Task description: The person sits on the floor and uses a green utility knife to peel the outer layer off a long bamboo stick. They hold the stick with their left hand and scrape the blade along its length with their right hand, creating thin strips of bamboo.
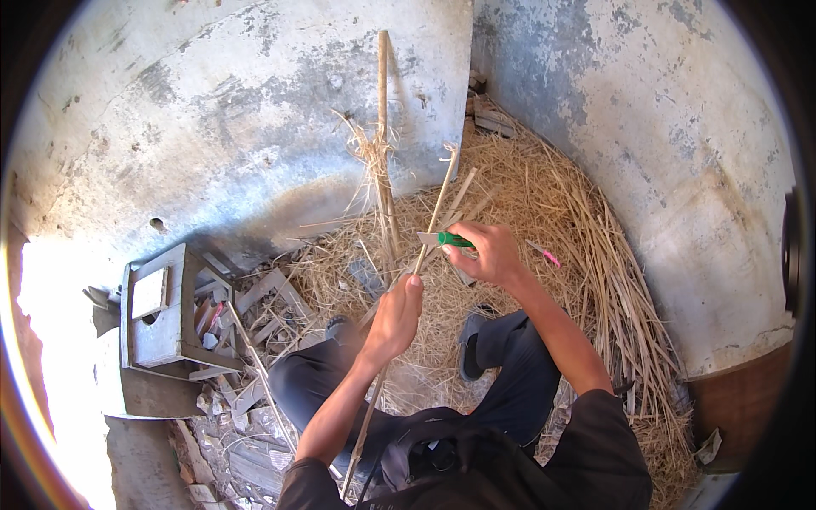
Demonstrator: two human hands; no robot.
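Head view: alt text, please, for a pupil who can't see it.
A person's left hand grips a thin stick while the right hand holds a green-handled blade at it. Straw lies beyond, with a grey box at left.

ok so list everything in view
flat-bladed hand tool: 1, green handle, in right hand
long held stick: 1, tan, in left hand
separate thin rod: 1, tan, lower left
upright slender pole: 1, tan, top centre
loose dry straw: uncountable, yellow, centre, right
slim object: 1, pink, right
boxy open frame: 1, grey, left
broken flat scraps: many, greyish, left
peeling painted walls: 2, whitish, behind
trousered legs: 2, dark, bottom
left hand, right hand: 2, bare, centre
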